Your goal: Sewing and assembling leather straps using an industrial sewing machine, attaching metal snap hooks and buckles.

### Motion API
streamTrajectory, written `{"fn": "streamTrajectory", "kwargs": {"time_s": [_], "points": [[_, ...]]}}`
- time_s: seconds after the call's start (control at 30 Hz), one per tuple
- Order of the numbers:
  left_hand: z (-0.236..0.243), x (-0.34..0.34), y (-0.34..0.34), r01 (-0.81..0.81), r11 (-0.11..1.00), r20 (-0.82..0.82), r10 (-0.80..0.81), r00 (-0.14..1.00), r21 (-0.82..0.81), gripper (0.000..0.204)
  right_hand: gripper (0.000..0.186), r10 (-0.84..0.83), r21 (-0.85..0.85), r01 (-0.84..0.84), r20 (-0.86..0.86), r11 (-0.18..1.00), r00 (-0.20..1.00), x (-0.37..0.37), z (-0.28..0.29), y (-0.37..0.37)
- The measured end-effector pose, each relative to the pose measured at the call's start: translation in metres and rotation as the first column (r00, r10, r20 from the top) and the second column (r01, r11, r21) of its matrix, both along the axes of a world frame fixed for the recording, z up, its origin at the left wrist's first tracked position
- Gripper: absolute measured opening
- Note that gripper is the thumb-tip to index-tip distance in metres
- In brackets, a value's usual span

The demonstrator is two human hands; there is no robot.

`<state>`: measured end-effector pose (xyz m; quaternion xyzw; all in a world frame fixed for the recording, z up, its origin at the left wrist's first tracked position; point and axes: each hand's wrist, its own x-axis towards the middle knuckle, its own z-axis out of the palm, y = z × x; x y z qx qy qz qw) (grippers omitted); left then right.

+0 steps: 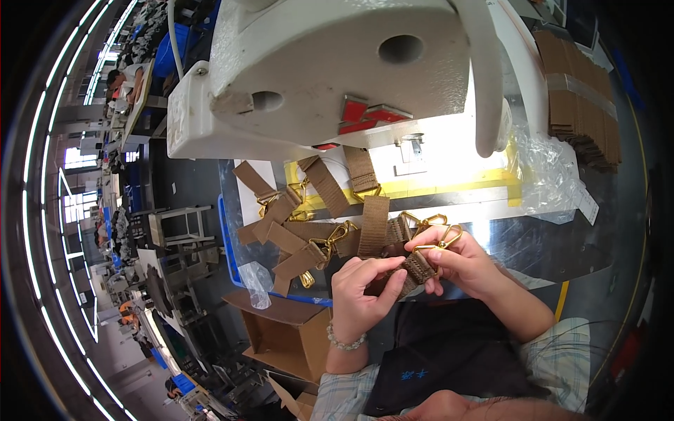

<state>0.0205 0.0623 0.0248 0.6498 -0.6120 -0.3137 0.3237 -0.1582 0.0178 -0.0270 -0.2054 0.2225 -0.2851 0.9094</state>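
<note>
Close in front of me, both hands grip one brown webbing strap (419, 267) fitted with a gold snap hook (449, 237). My left hand (366, 286) pinches the folded webbing between thumb and fingers, from the left. On the other side, my right hand (460, 263) is closed around the hook end, its thumb by the gold ring. Just beyond my hands lies a pile of similar brown strap pieces (286, 240), several with gold hooks, spread leftward over the work table. One upright-looking strap end (374, 224) lies right beside the held strap.
A large white sewing machine (337, 84) overhangs the lit work surface, with red magnets on it. Crumpled clear plastic (544, 172) and stacked brown cardboard (579, 105) are at the right. An open cardboard box (288, 337) stands below the table's left edge, near a blue tray rim (228, 245).
</note>
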Motion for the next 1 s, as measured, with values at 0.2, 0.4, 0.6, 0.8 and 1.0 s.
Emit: {"fn": "streamTrajectory", "kwargs": {"time_s": [0.2,0.4,0.6,0.8,1.0], "points": [[0.001,0.0,0.001,0.01,1.0,0.013,-0.01,1.0,-0.019,0.017,0.026,-0.011,0.015,0.011,0.033,1.0,0.999,0.001,-0.001,0.001],[-0.002,-0.001,-0.002,0.03,0.999,0.01,-0.03,1.0,-0.032,0.016,0.025,-0.022,0.026,0.021,0.036,0.999,0.999,0.0,-0.003,0.001],[-0.001,-0.001,-0.001,0.025,0.999,0.001,-0.025,1.0,-0.029,0.015,0.025,-0.026,0.031,0.024,0.051,0.999,0.998,0.0,-0.002,0.001],[-0.004,0.0,-0.002,0.021,1.0,-0.036,-0.021,0.999,-0.013,0.014,0.026,-0.034,0.047,0.032,0.037,0.998,0.999,-0.001,0.0,0.001],[-0.002,-0.006,-0.012,0.014,1.0,-0.066,-0.014,0.998,-0.003,0.014,0.026,-0.108,0.056,0.106,0.048,0.993,0.993,-0.003,0.001,0.0]]}}
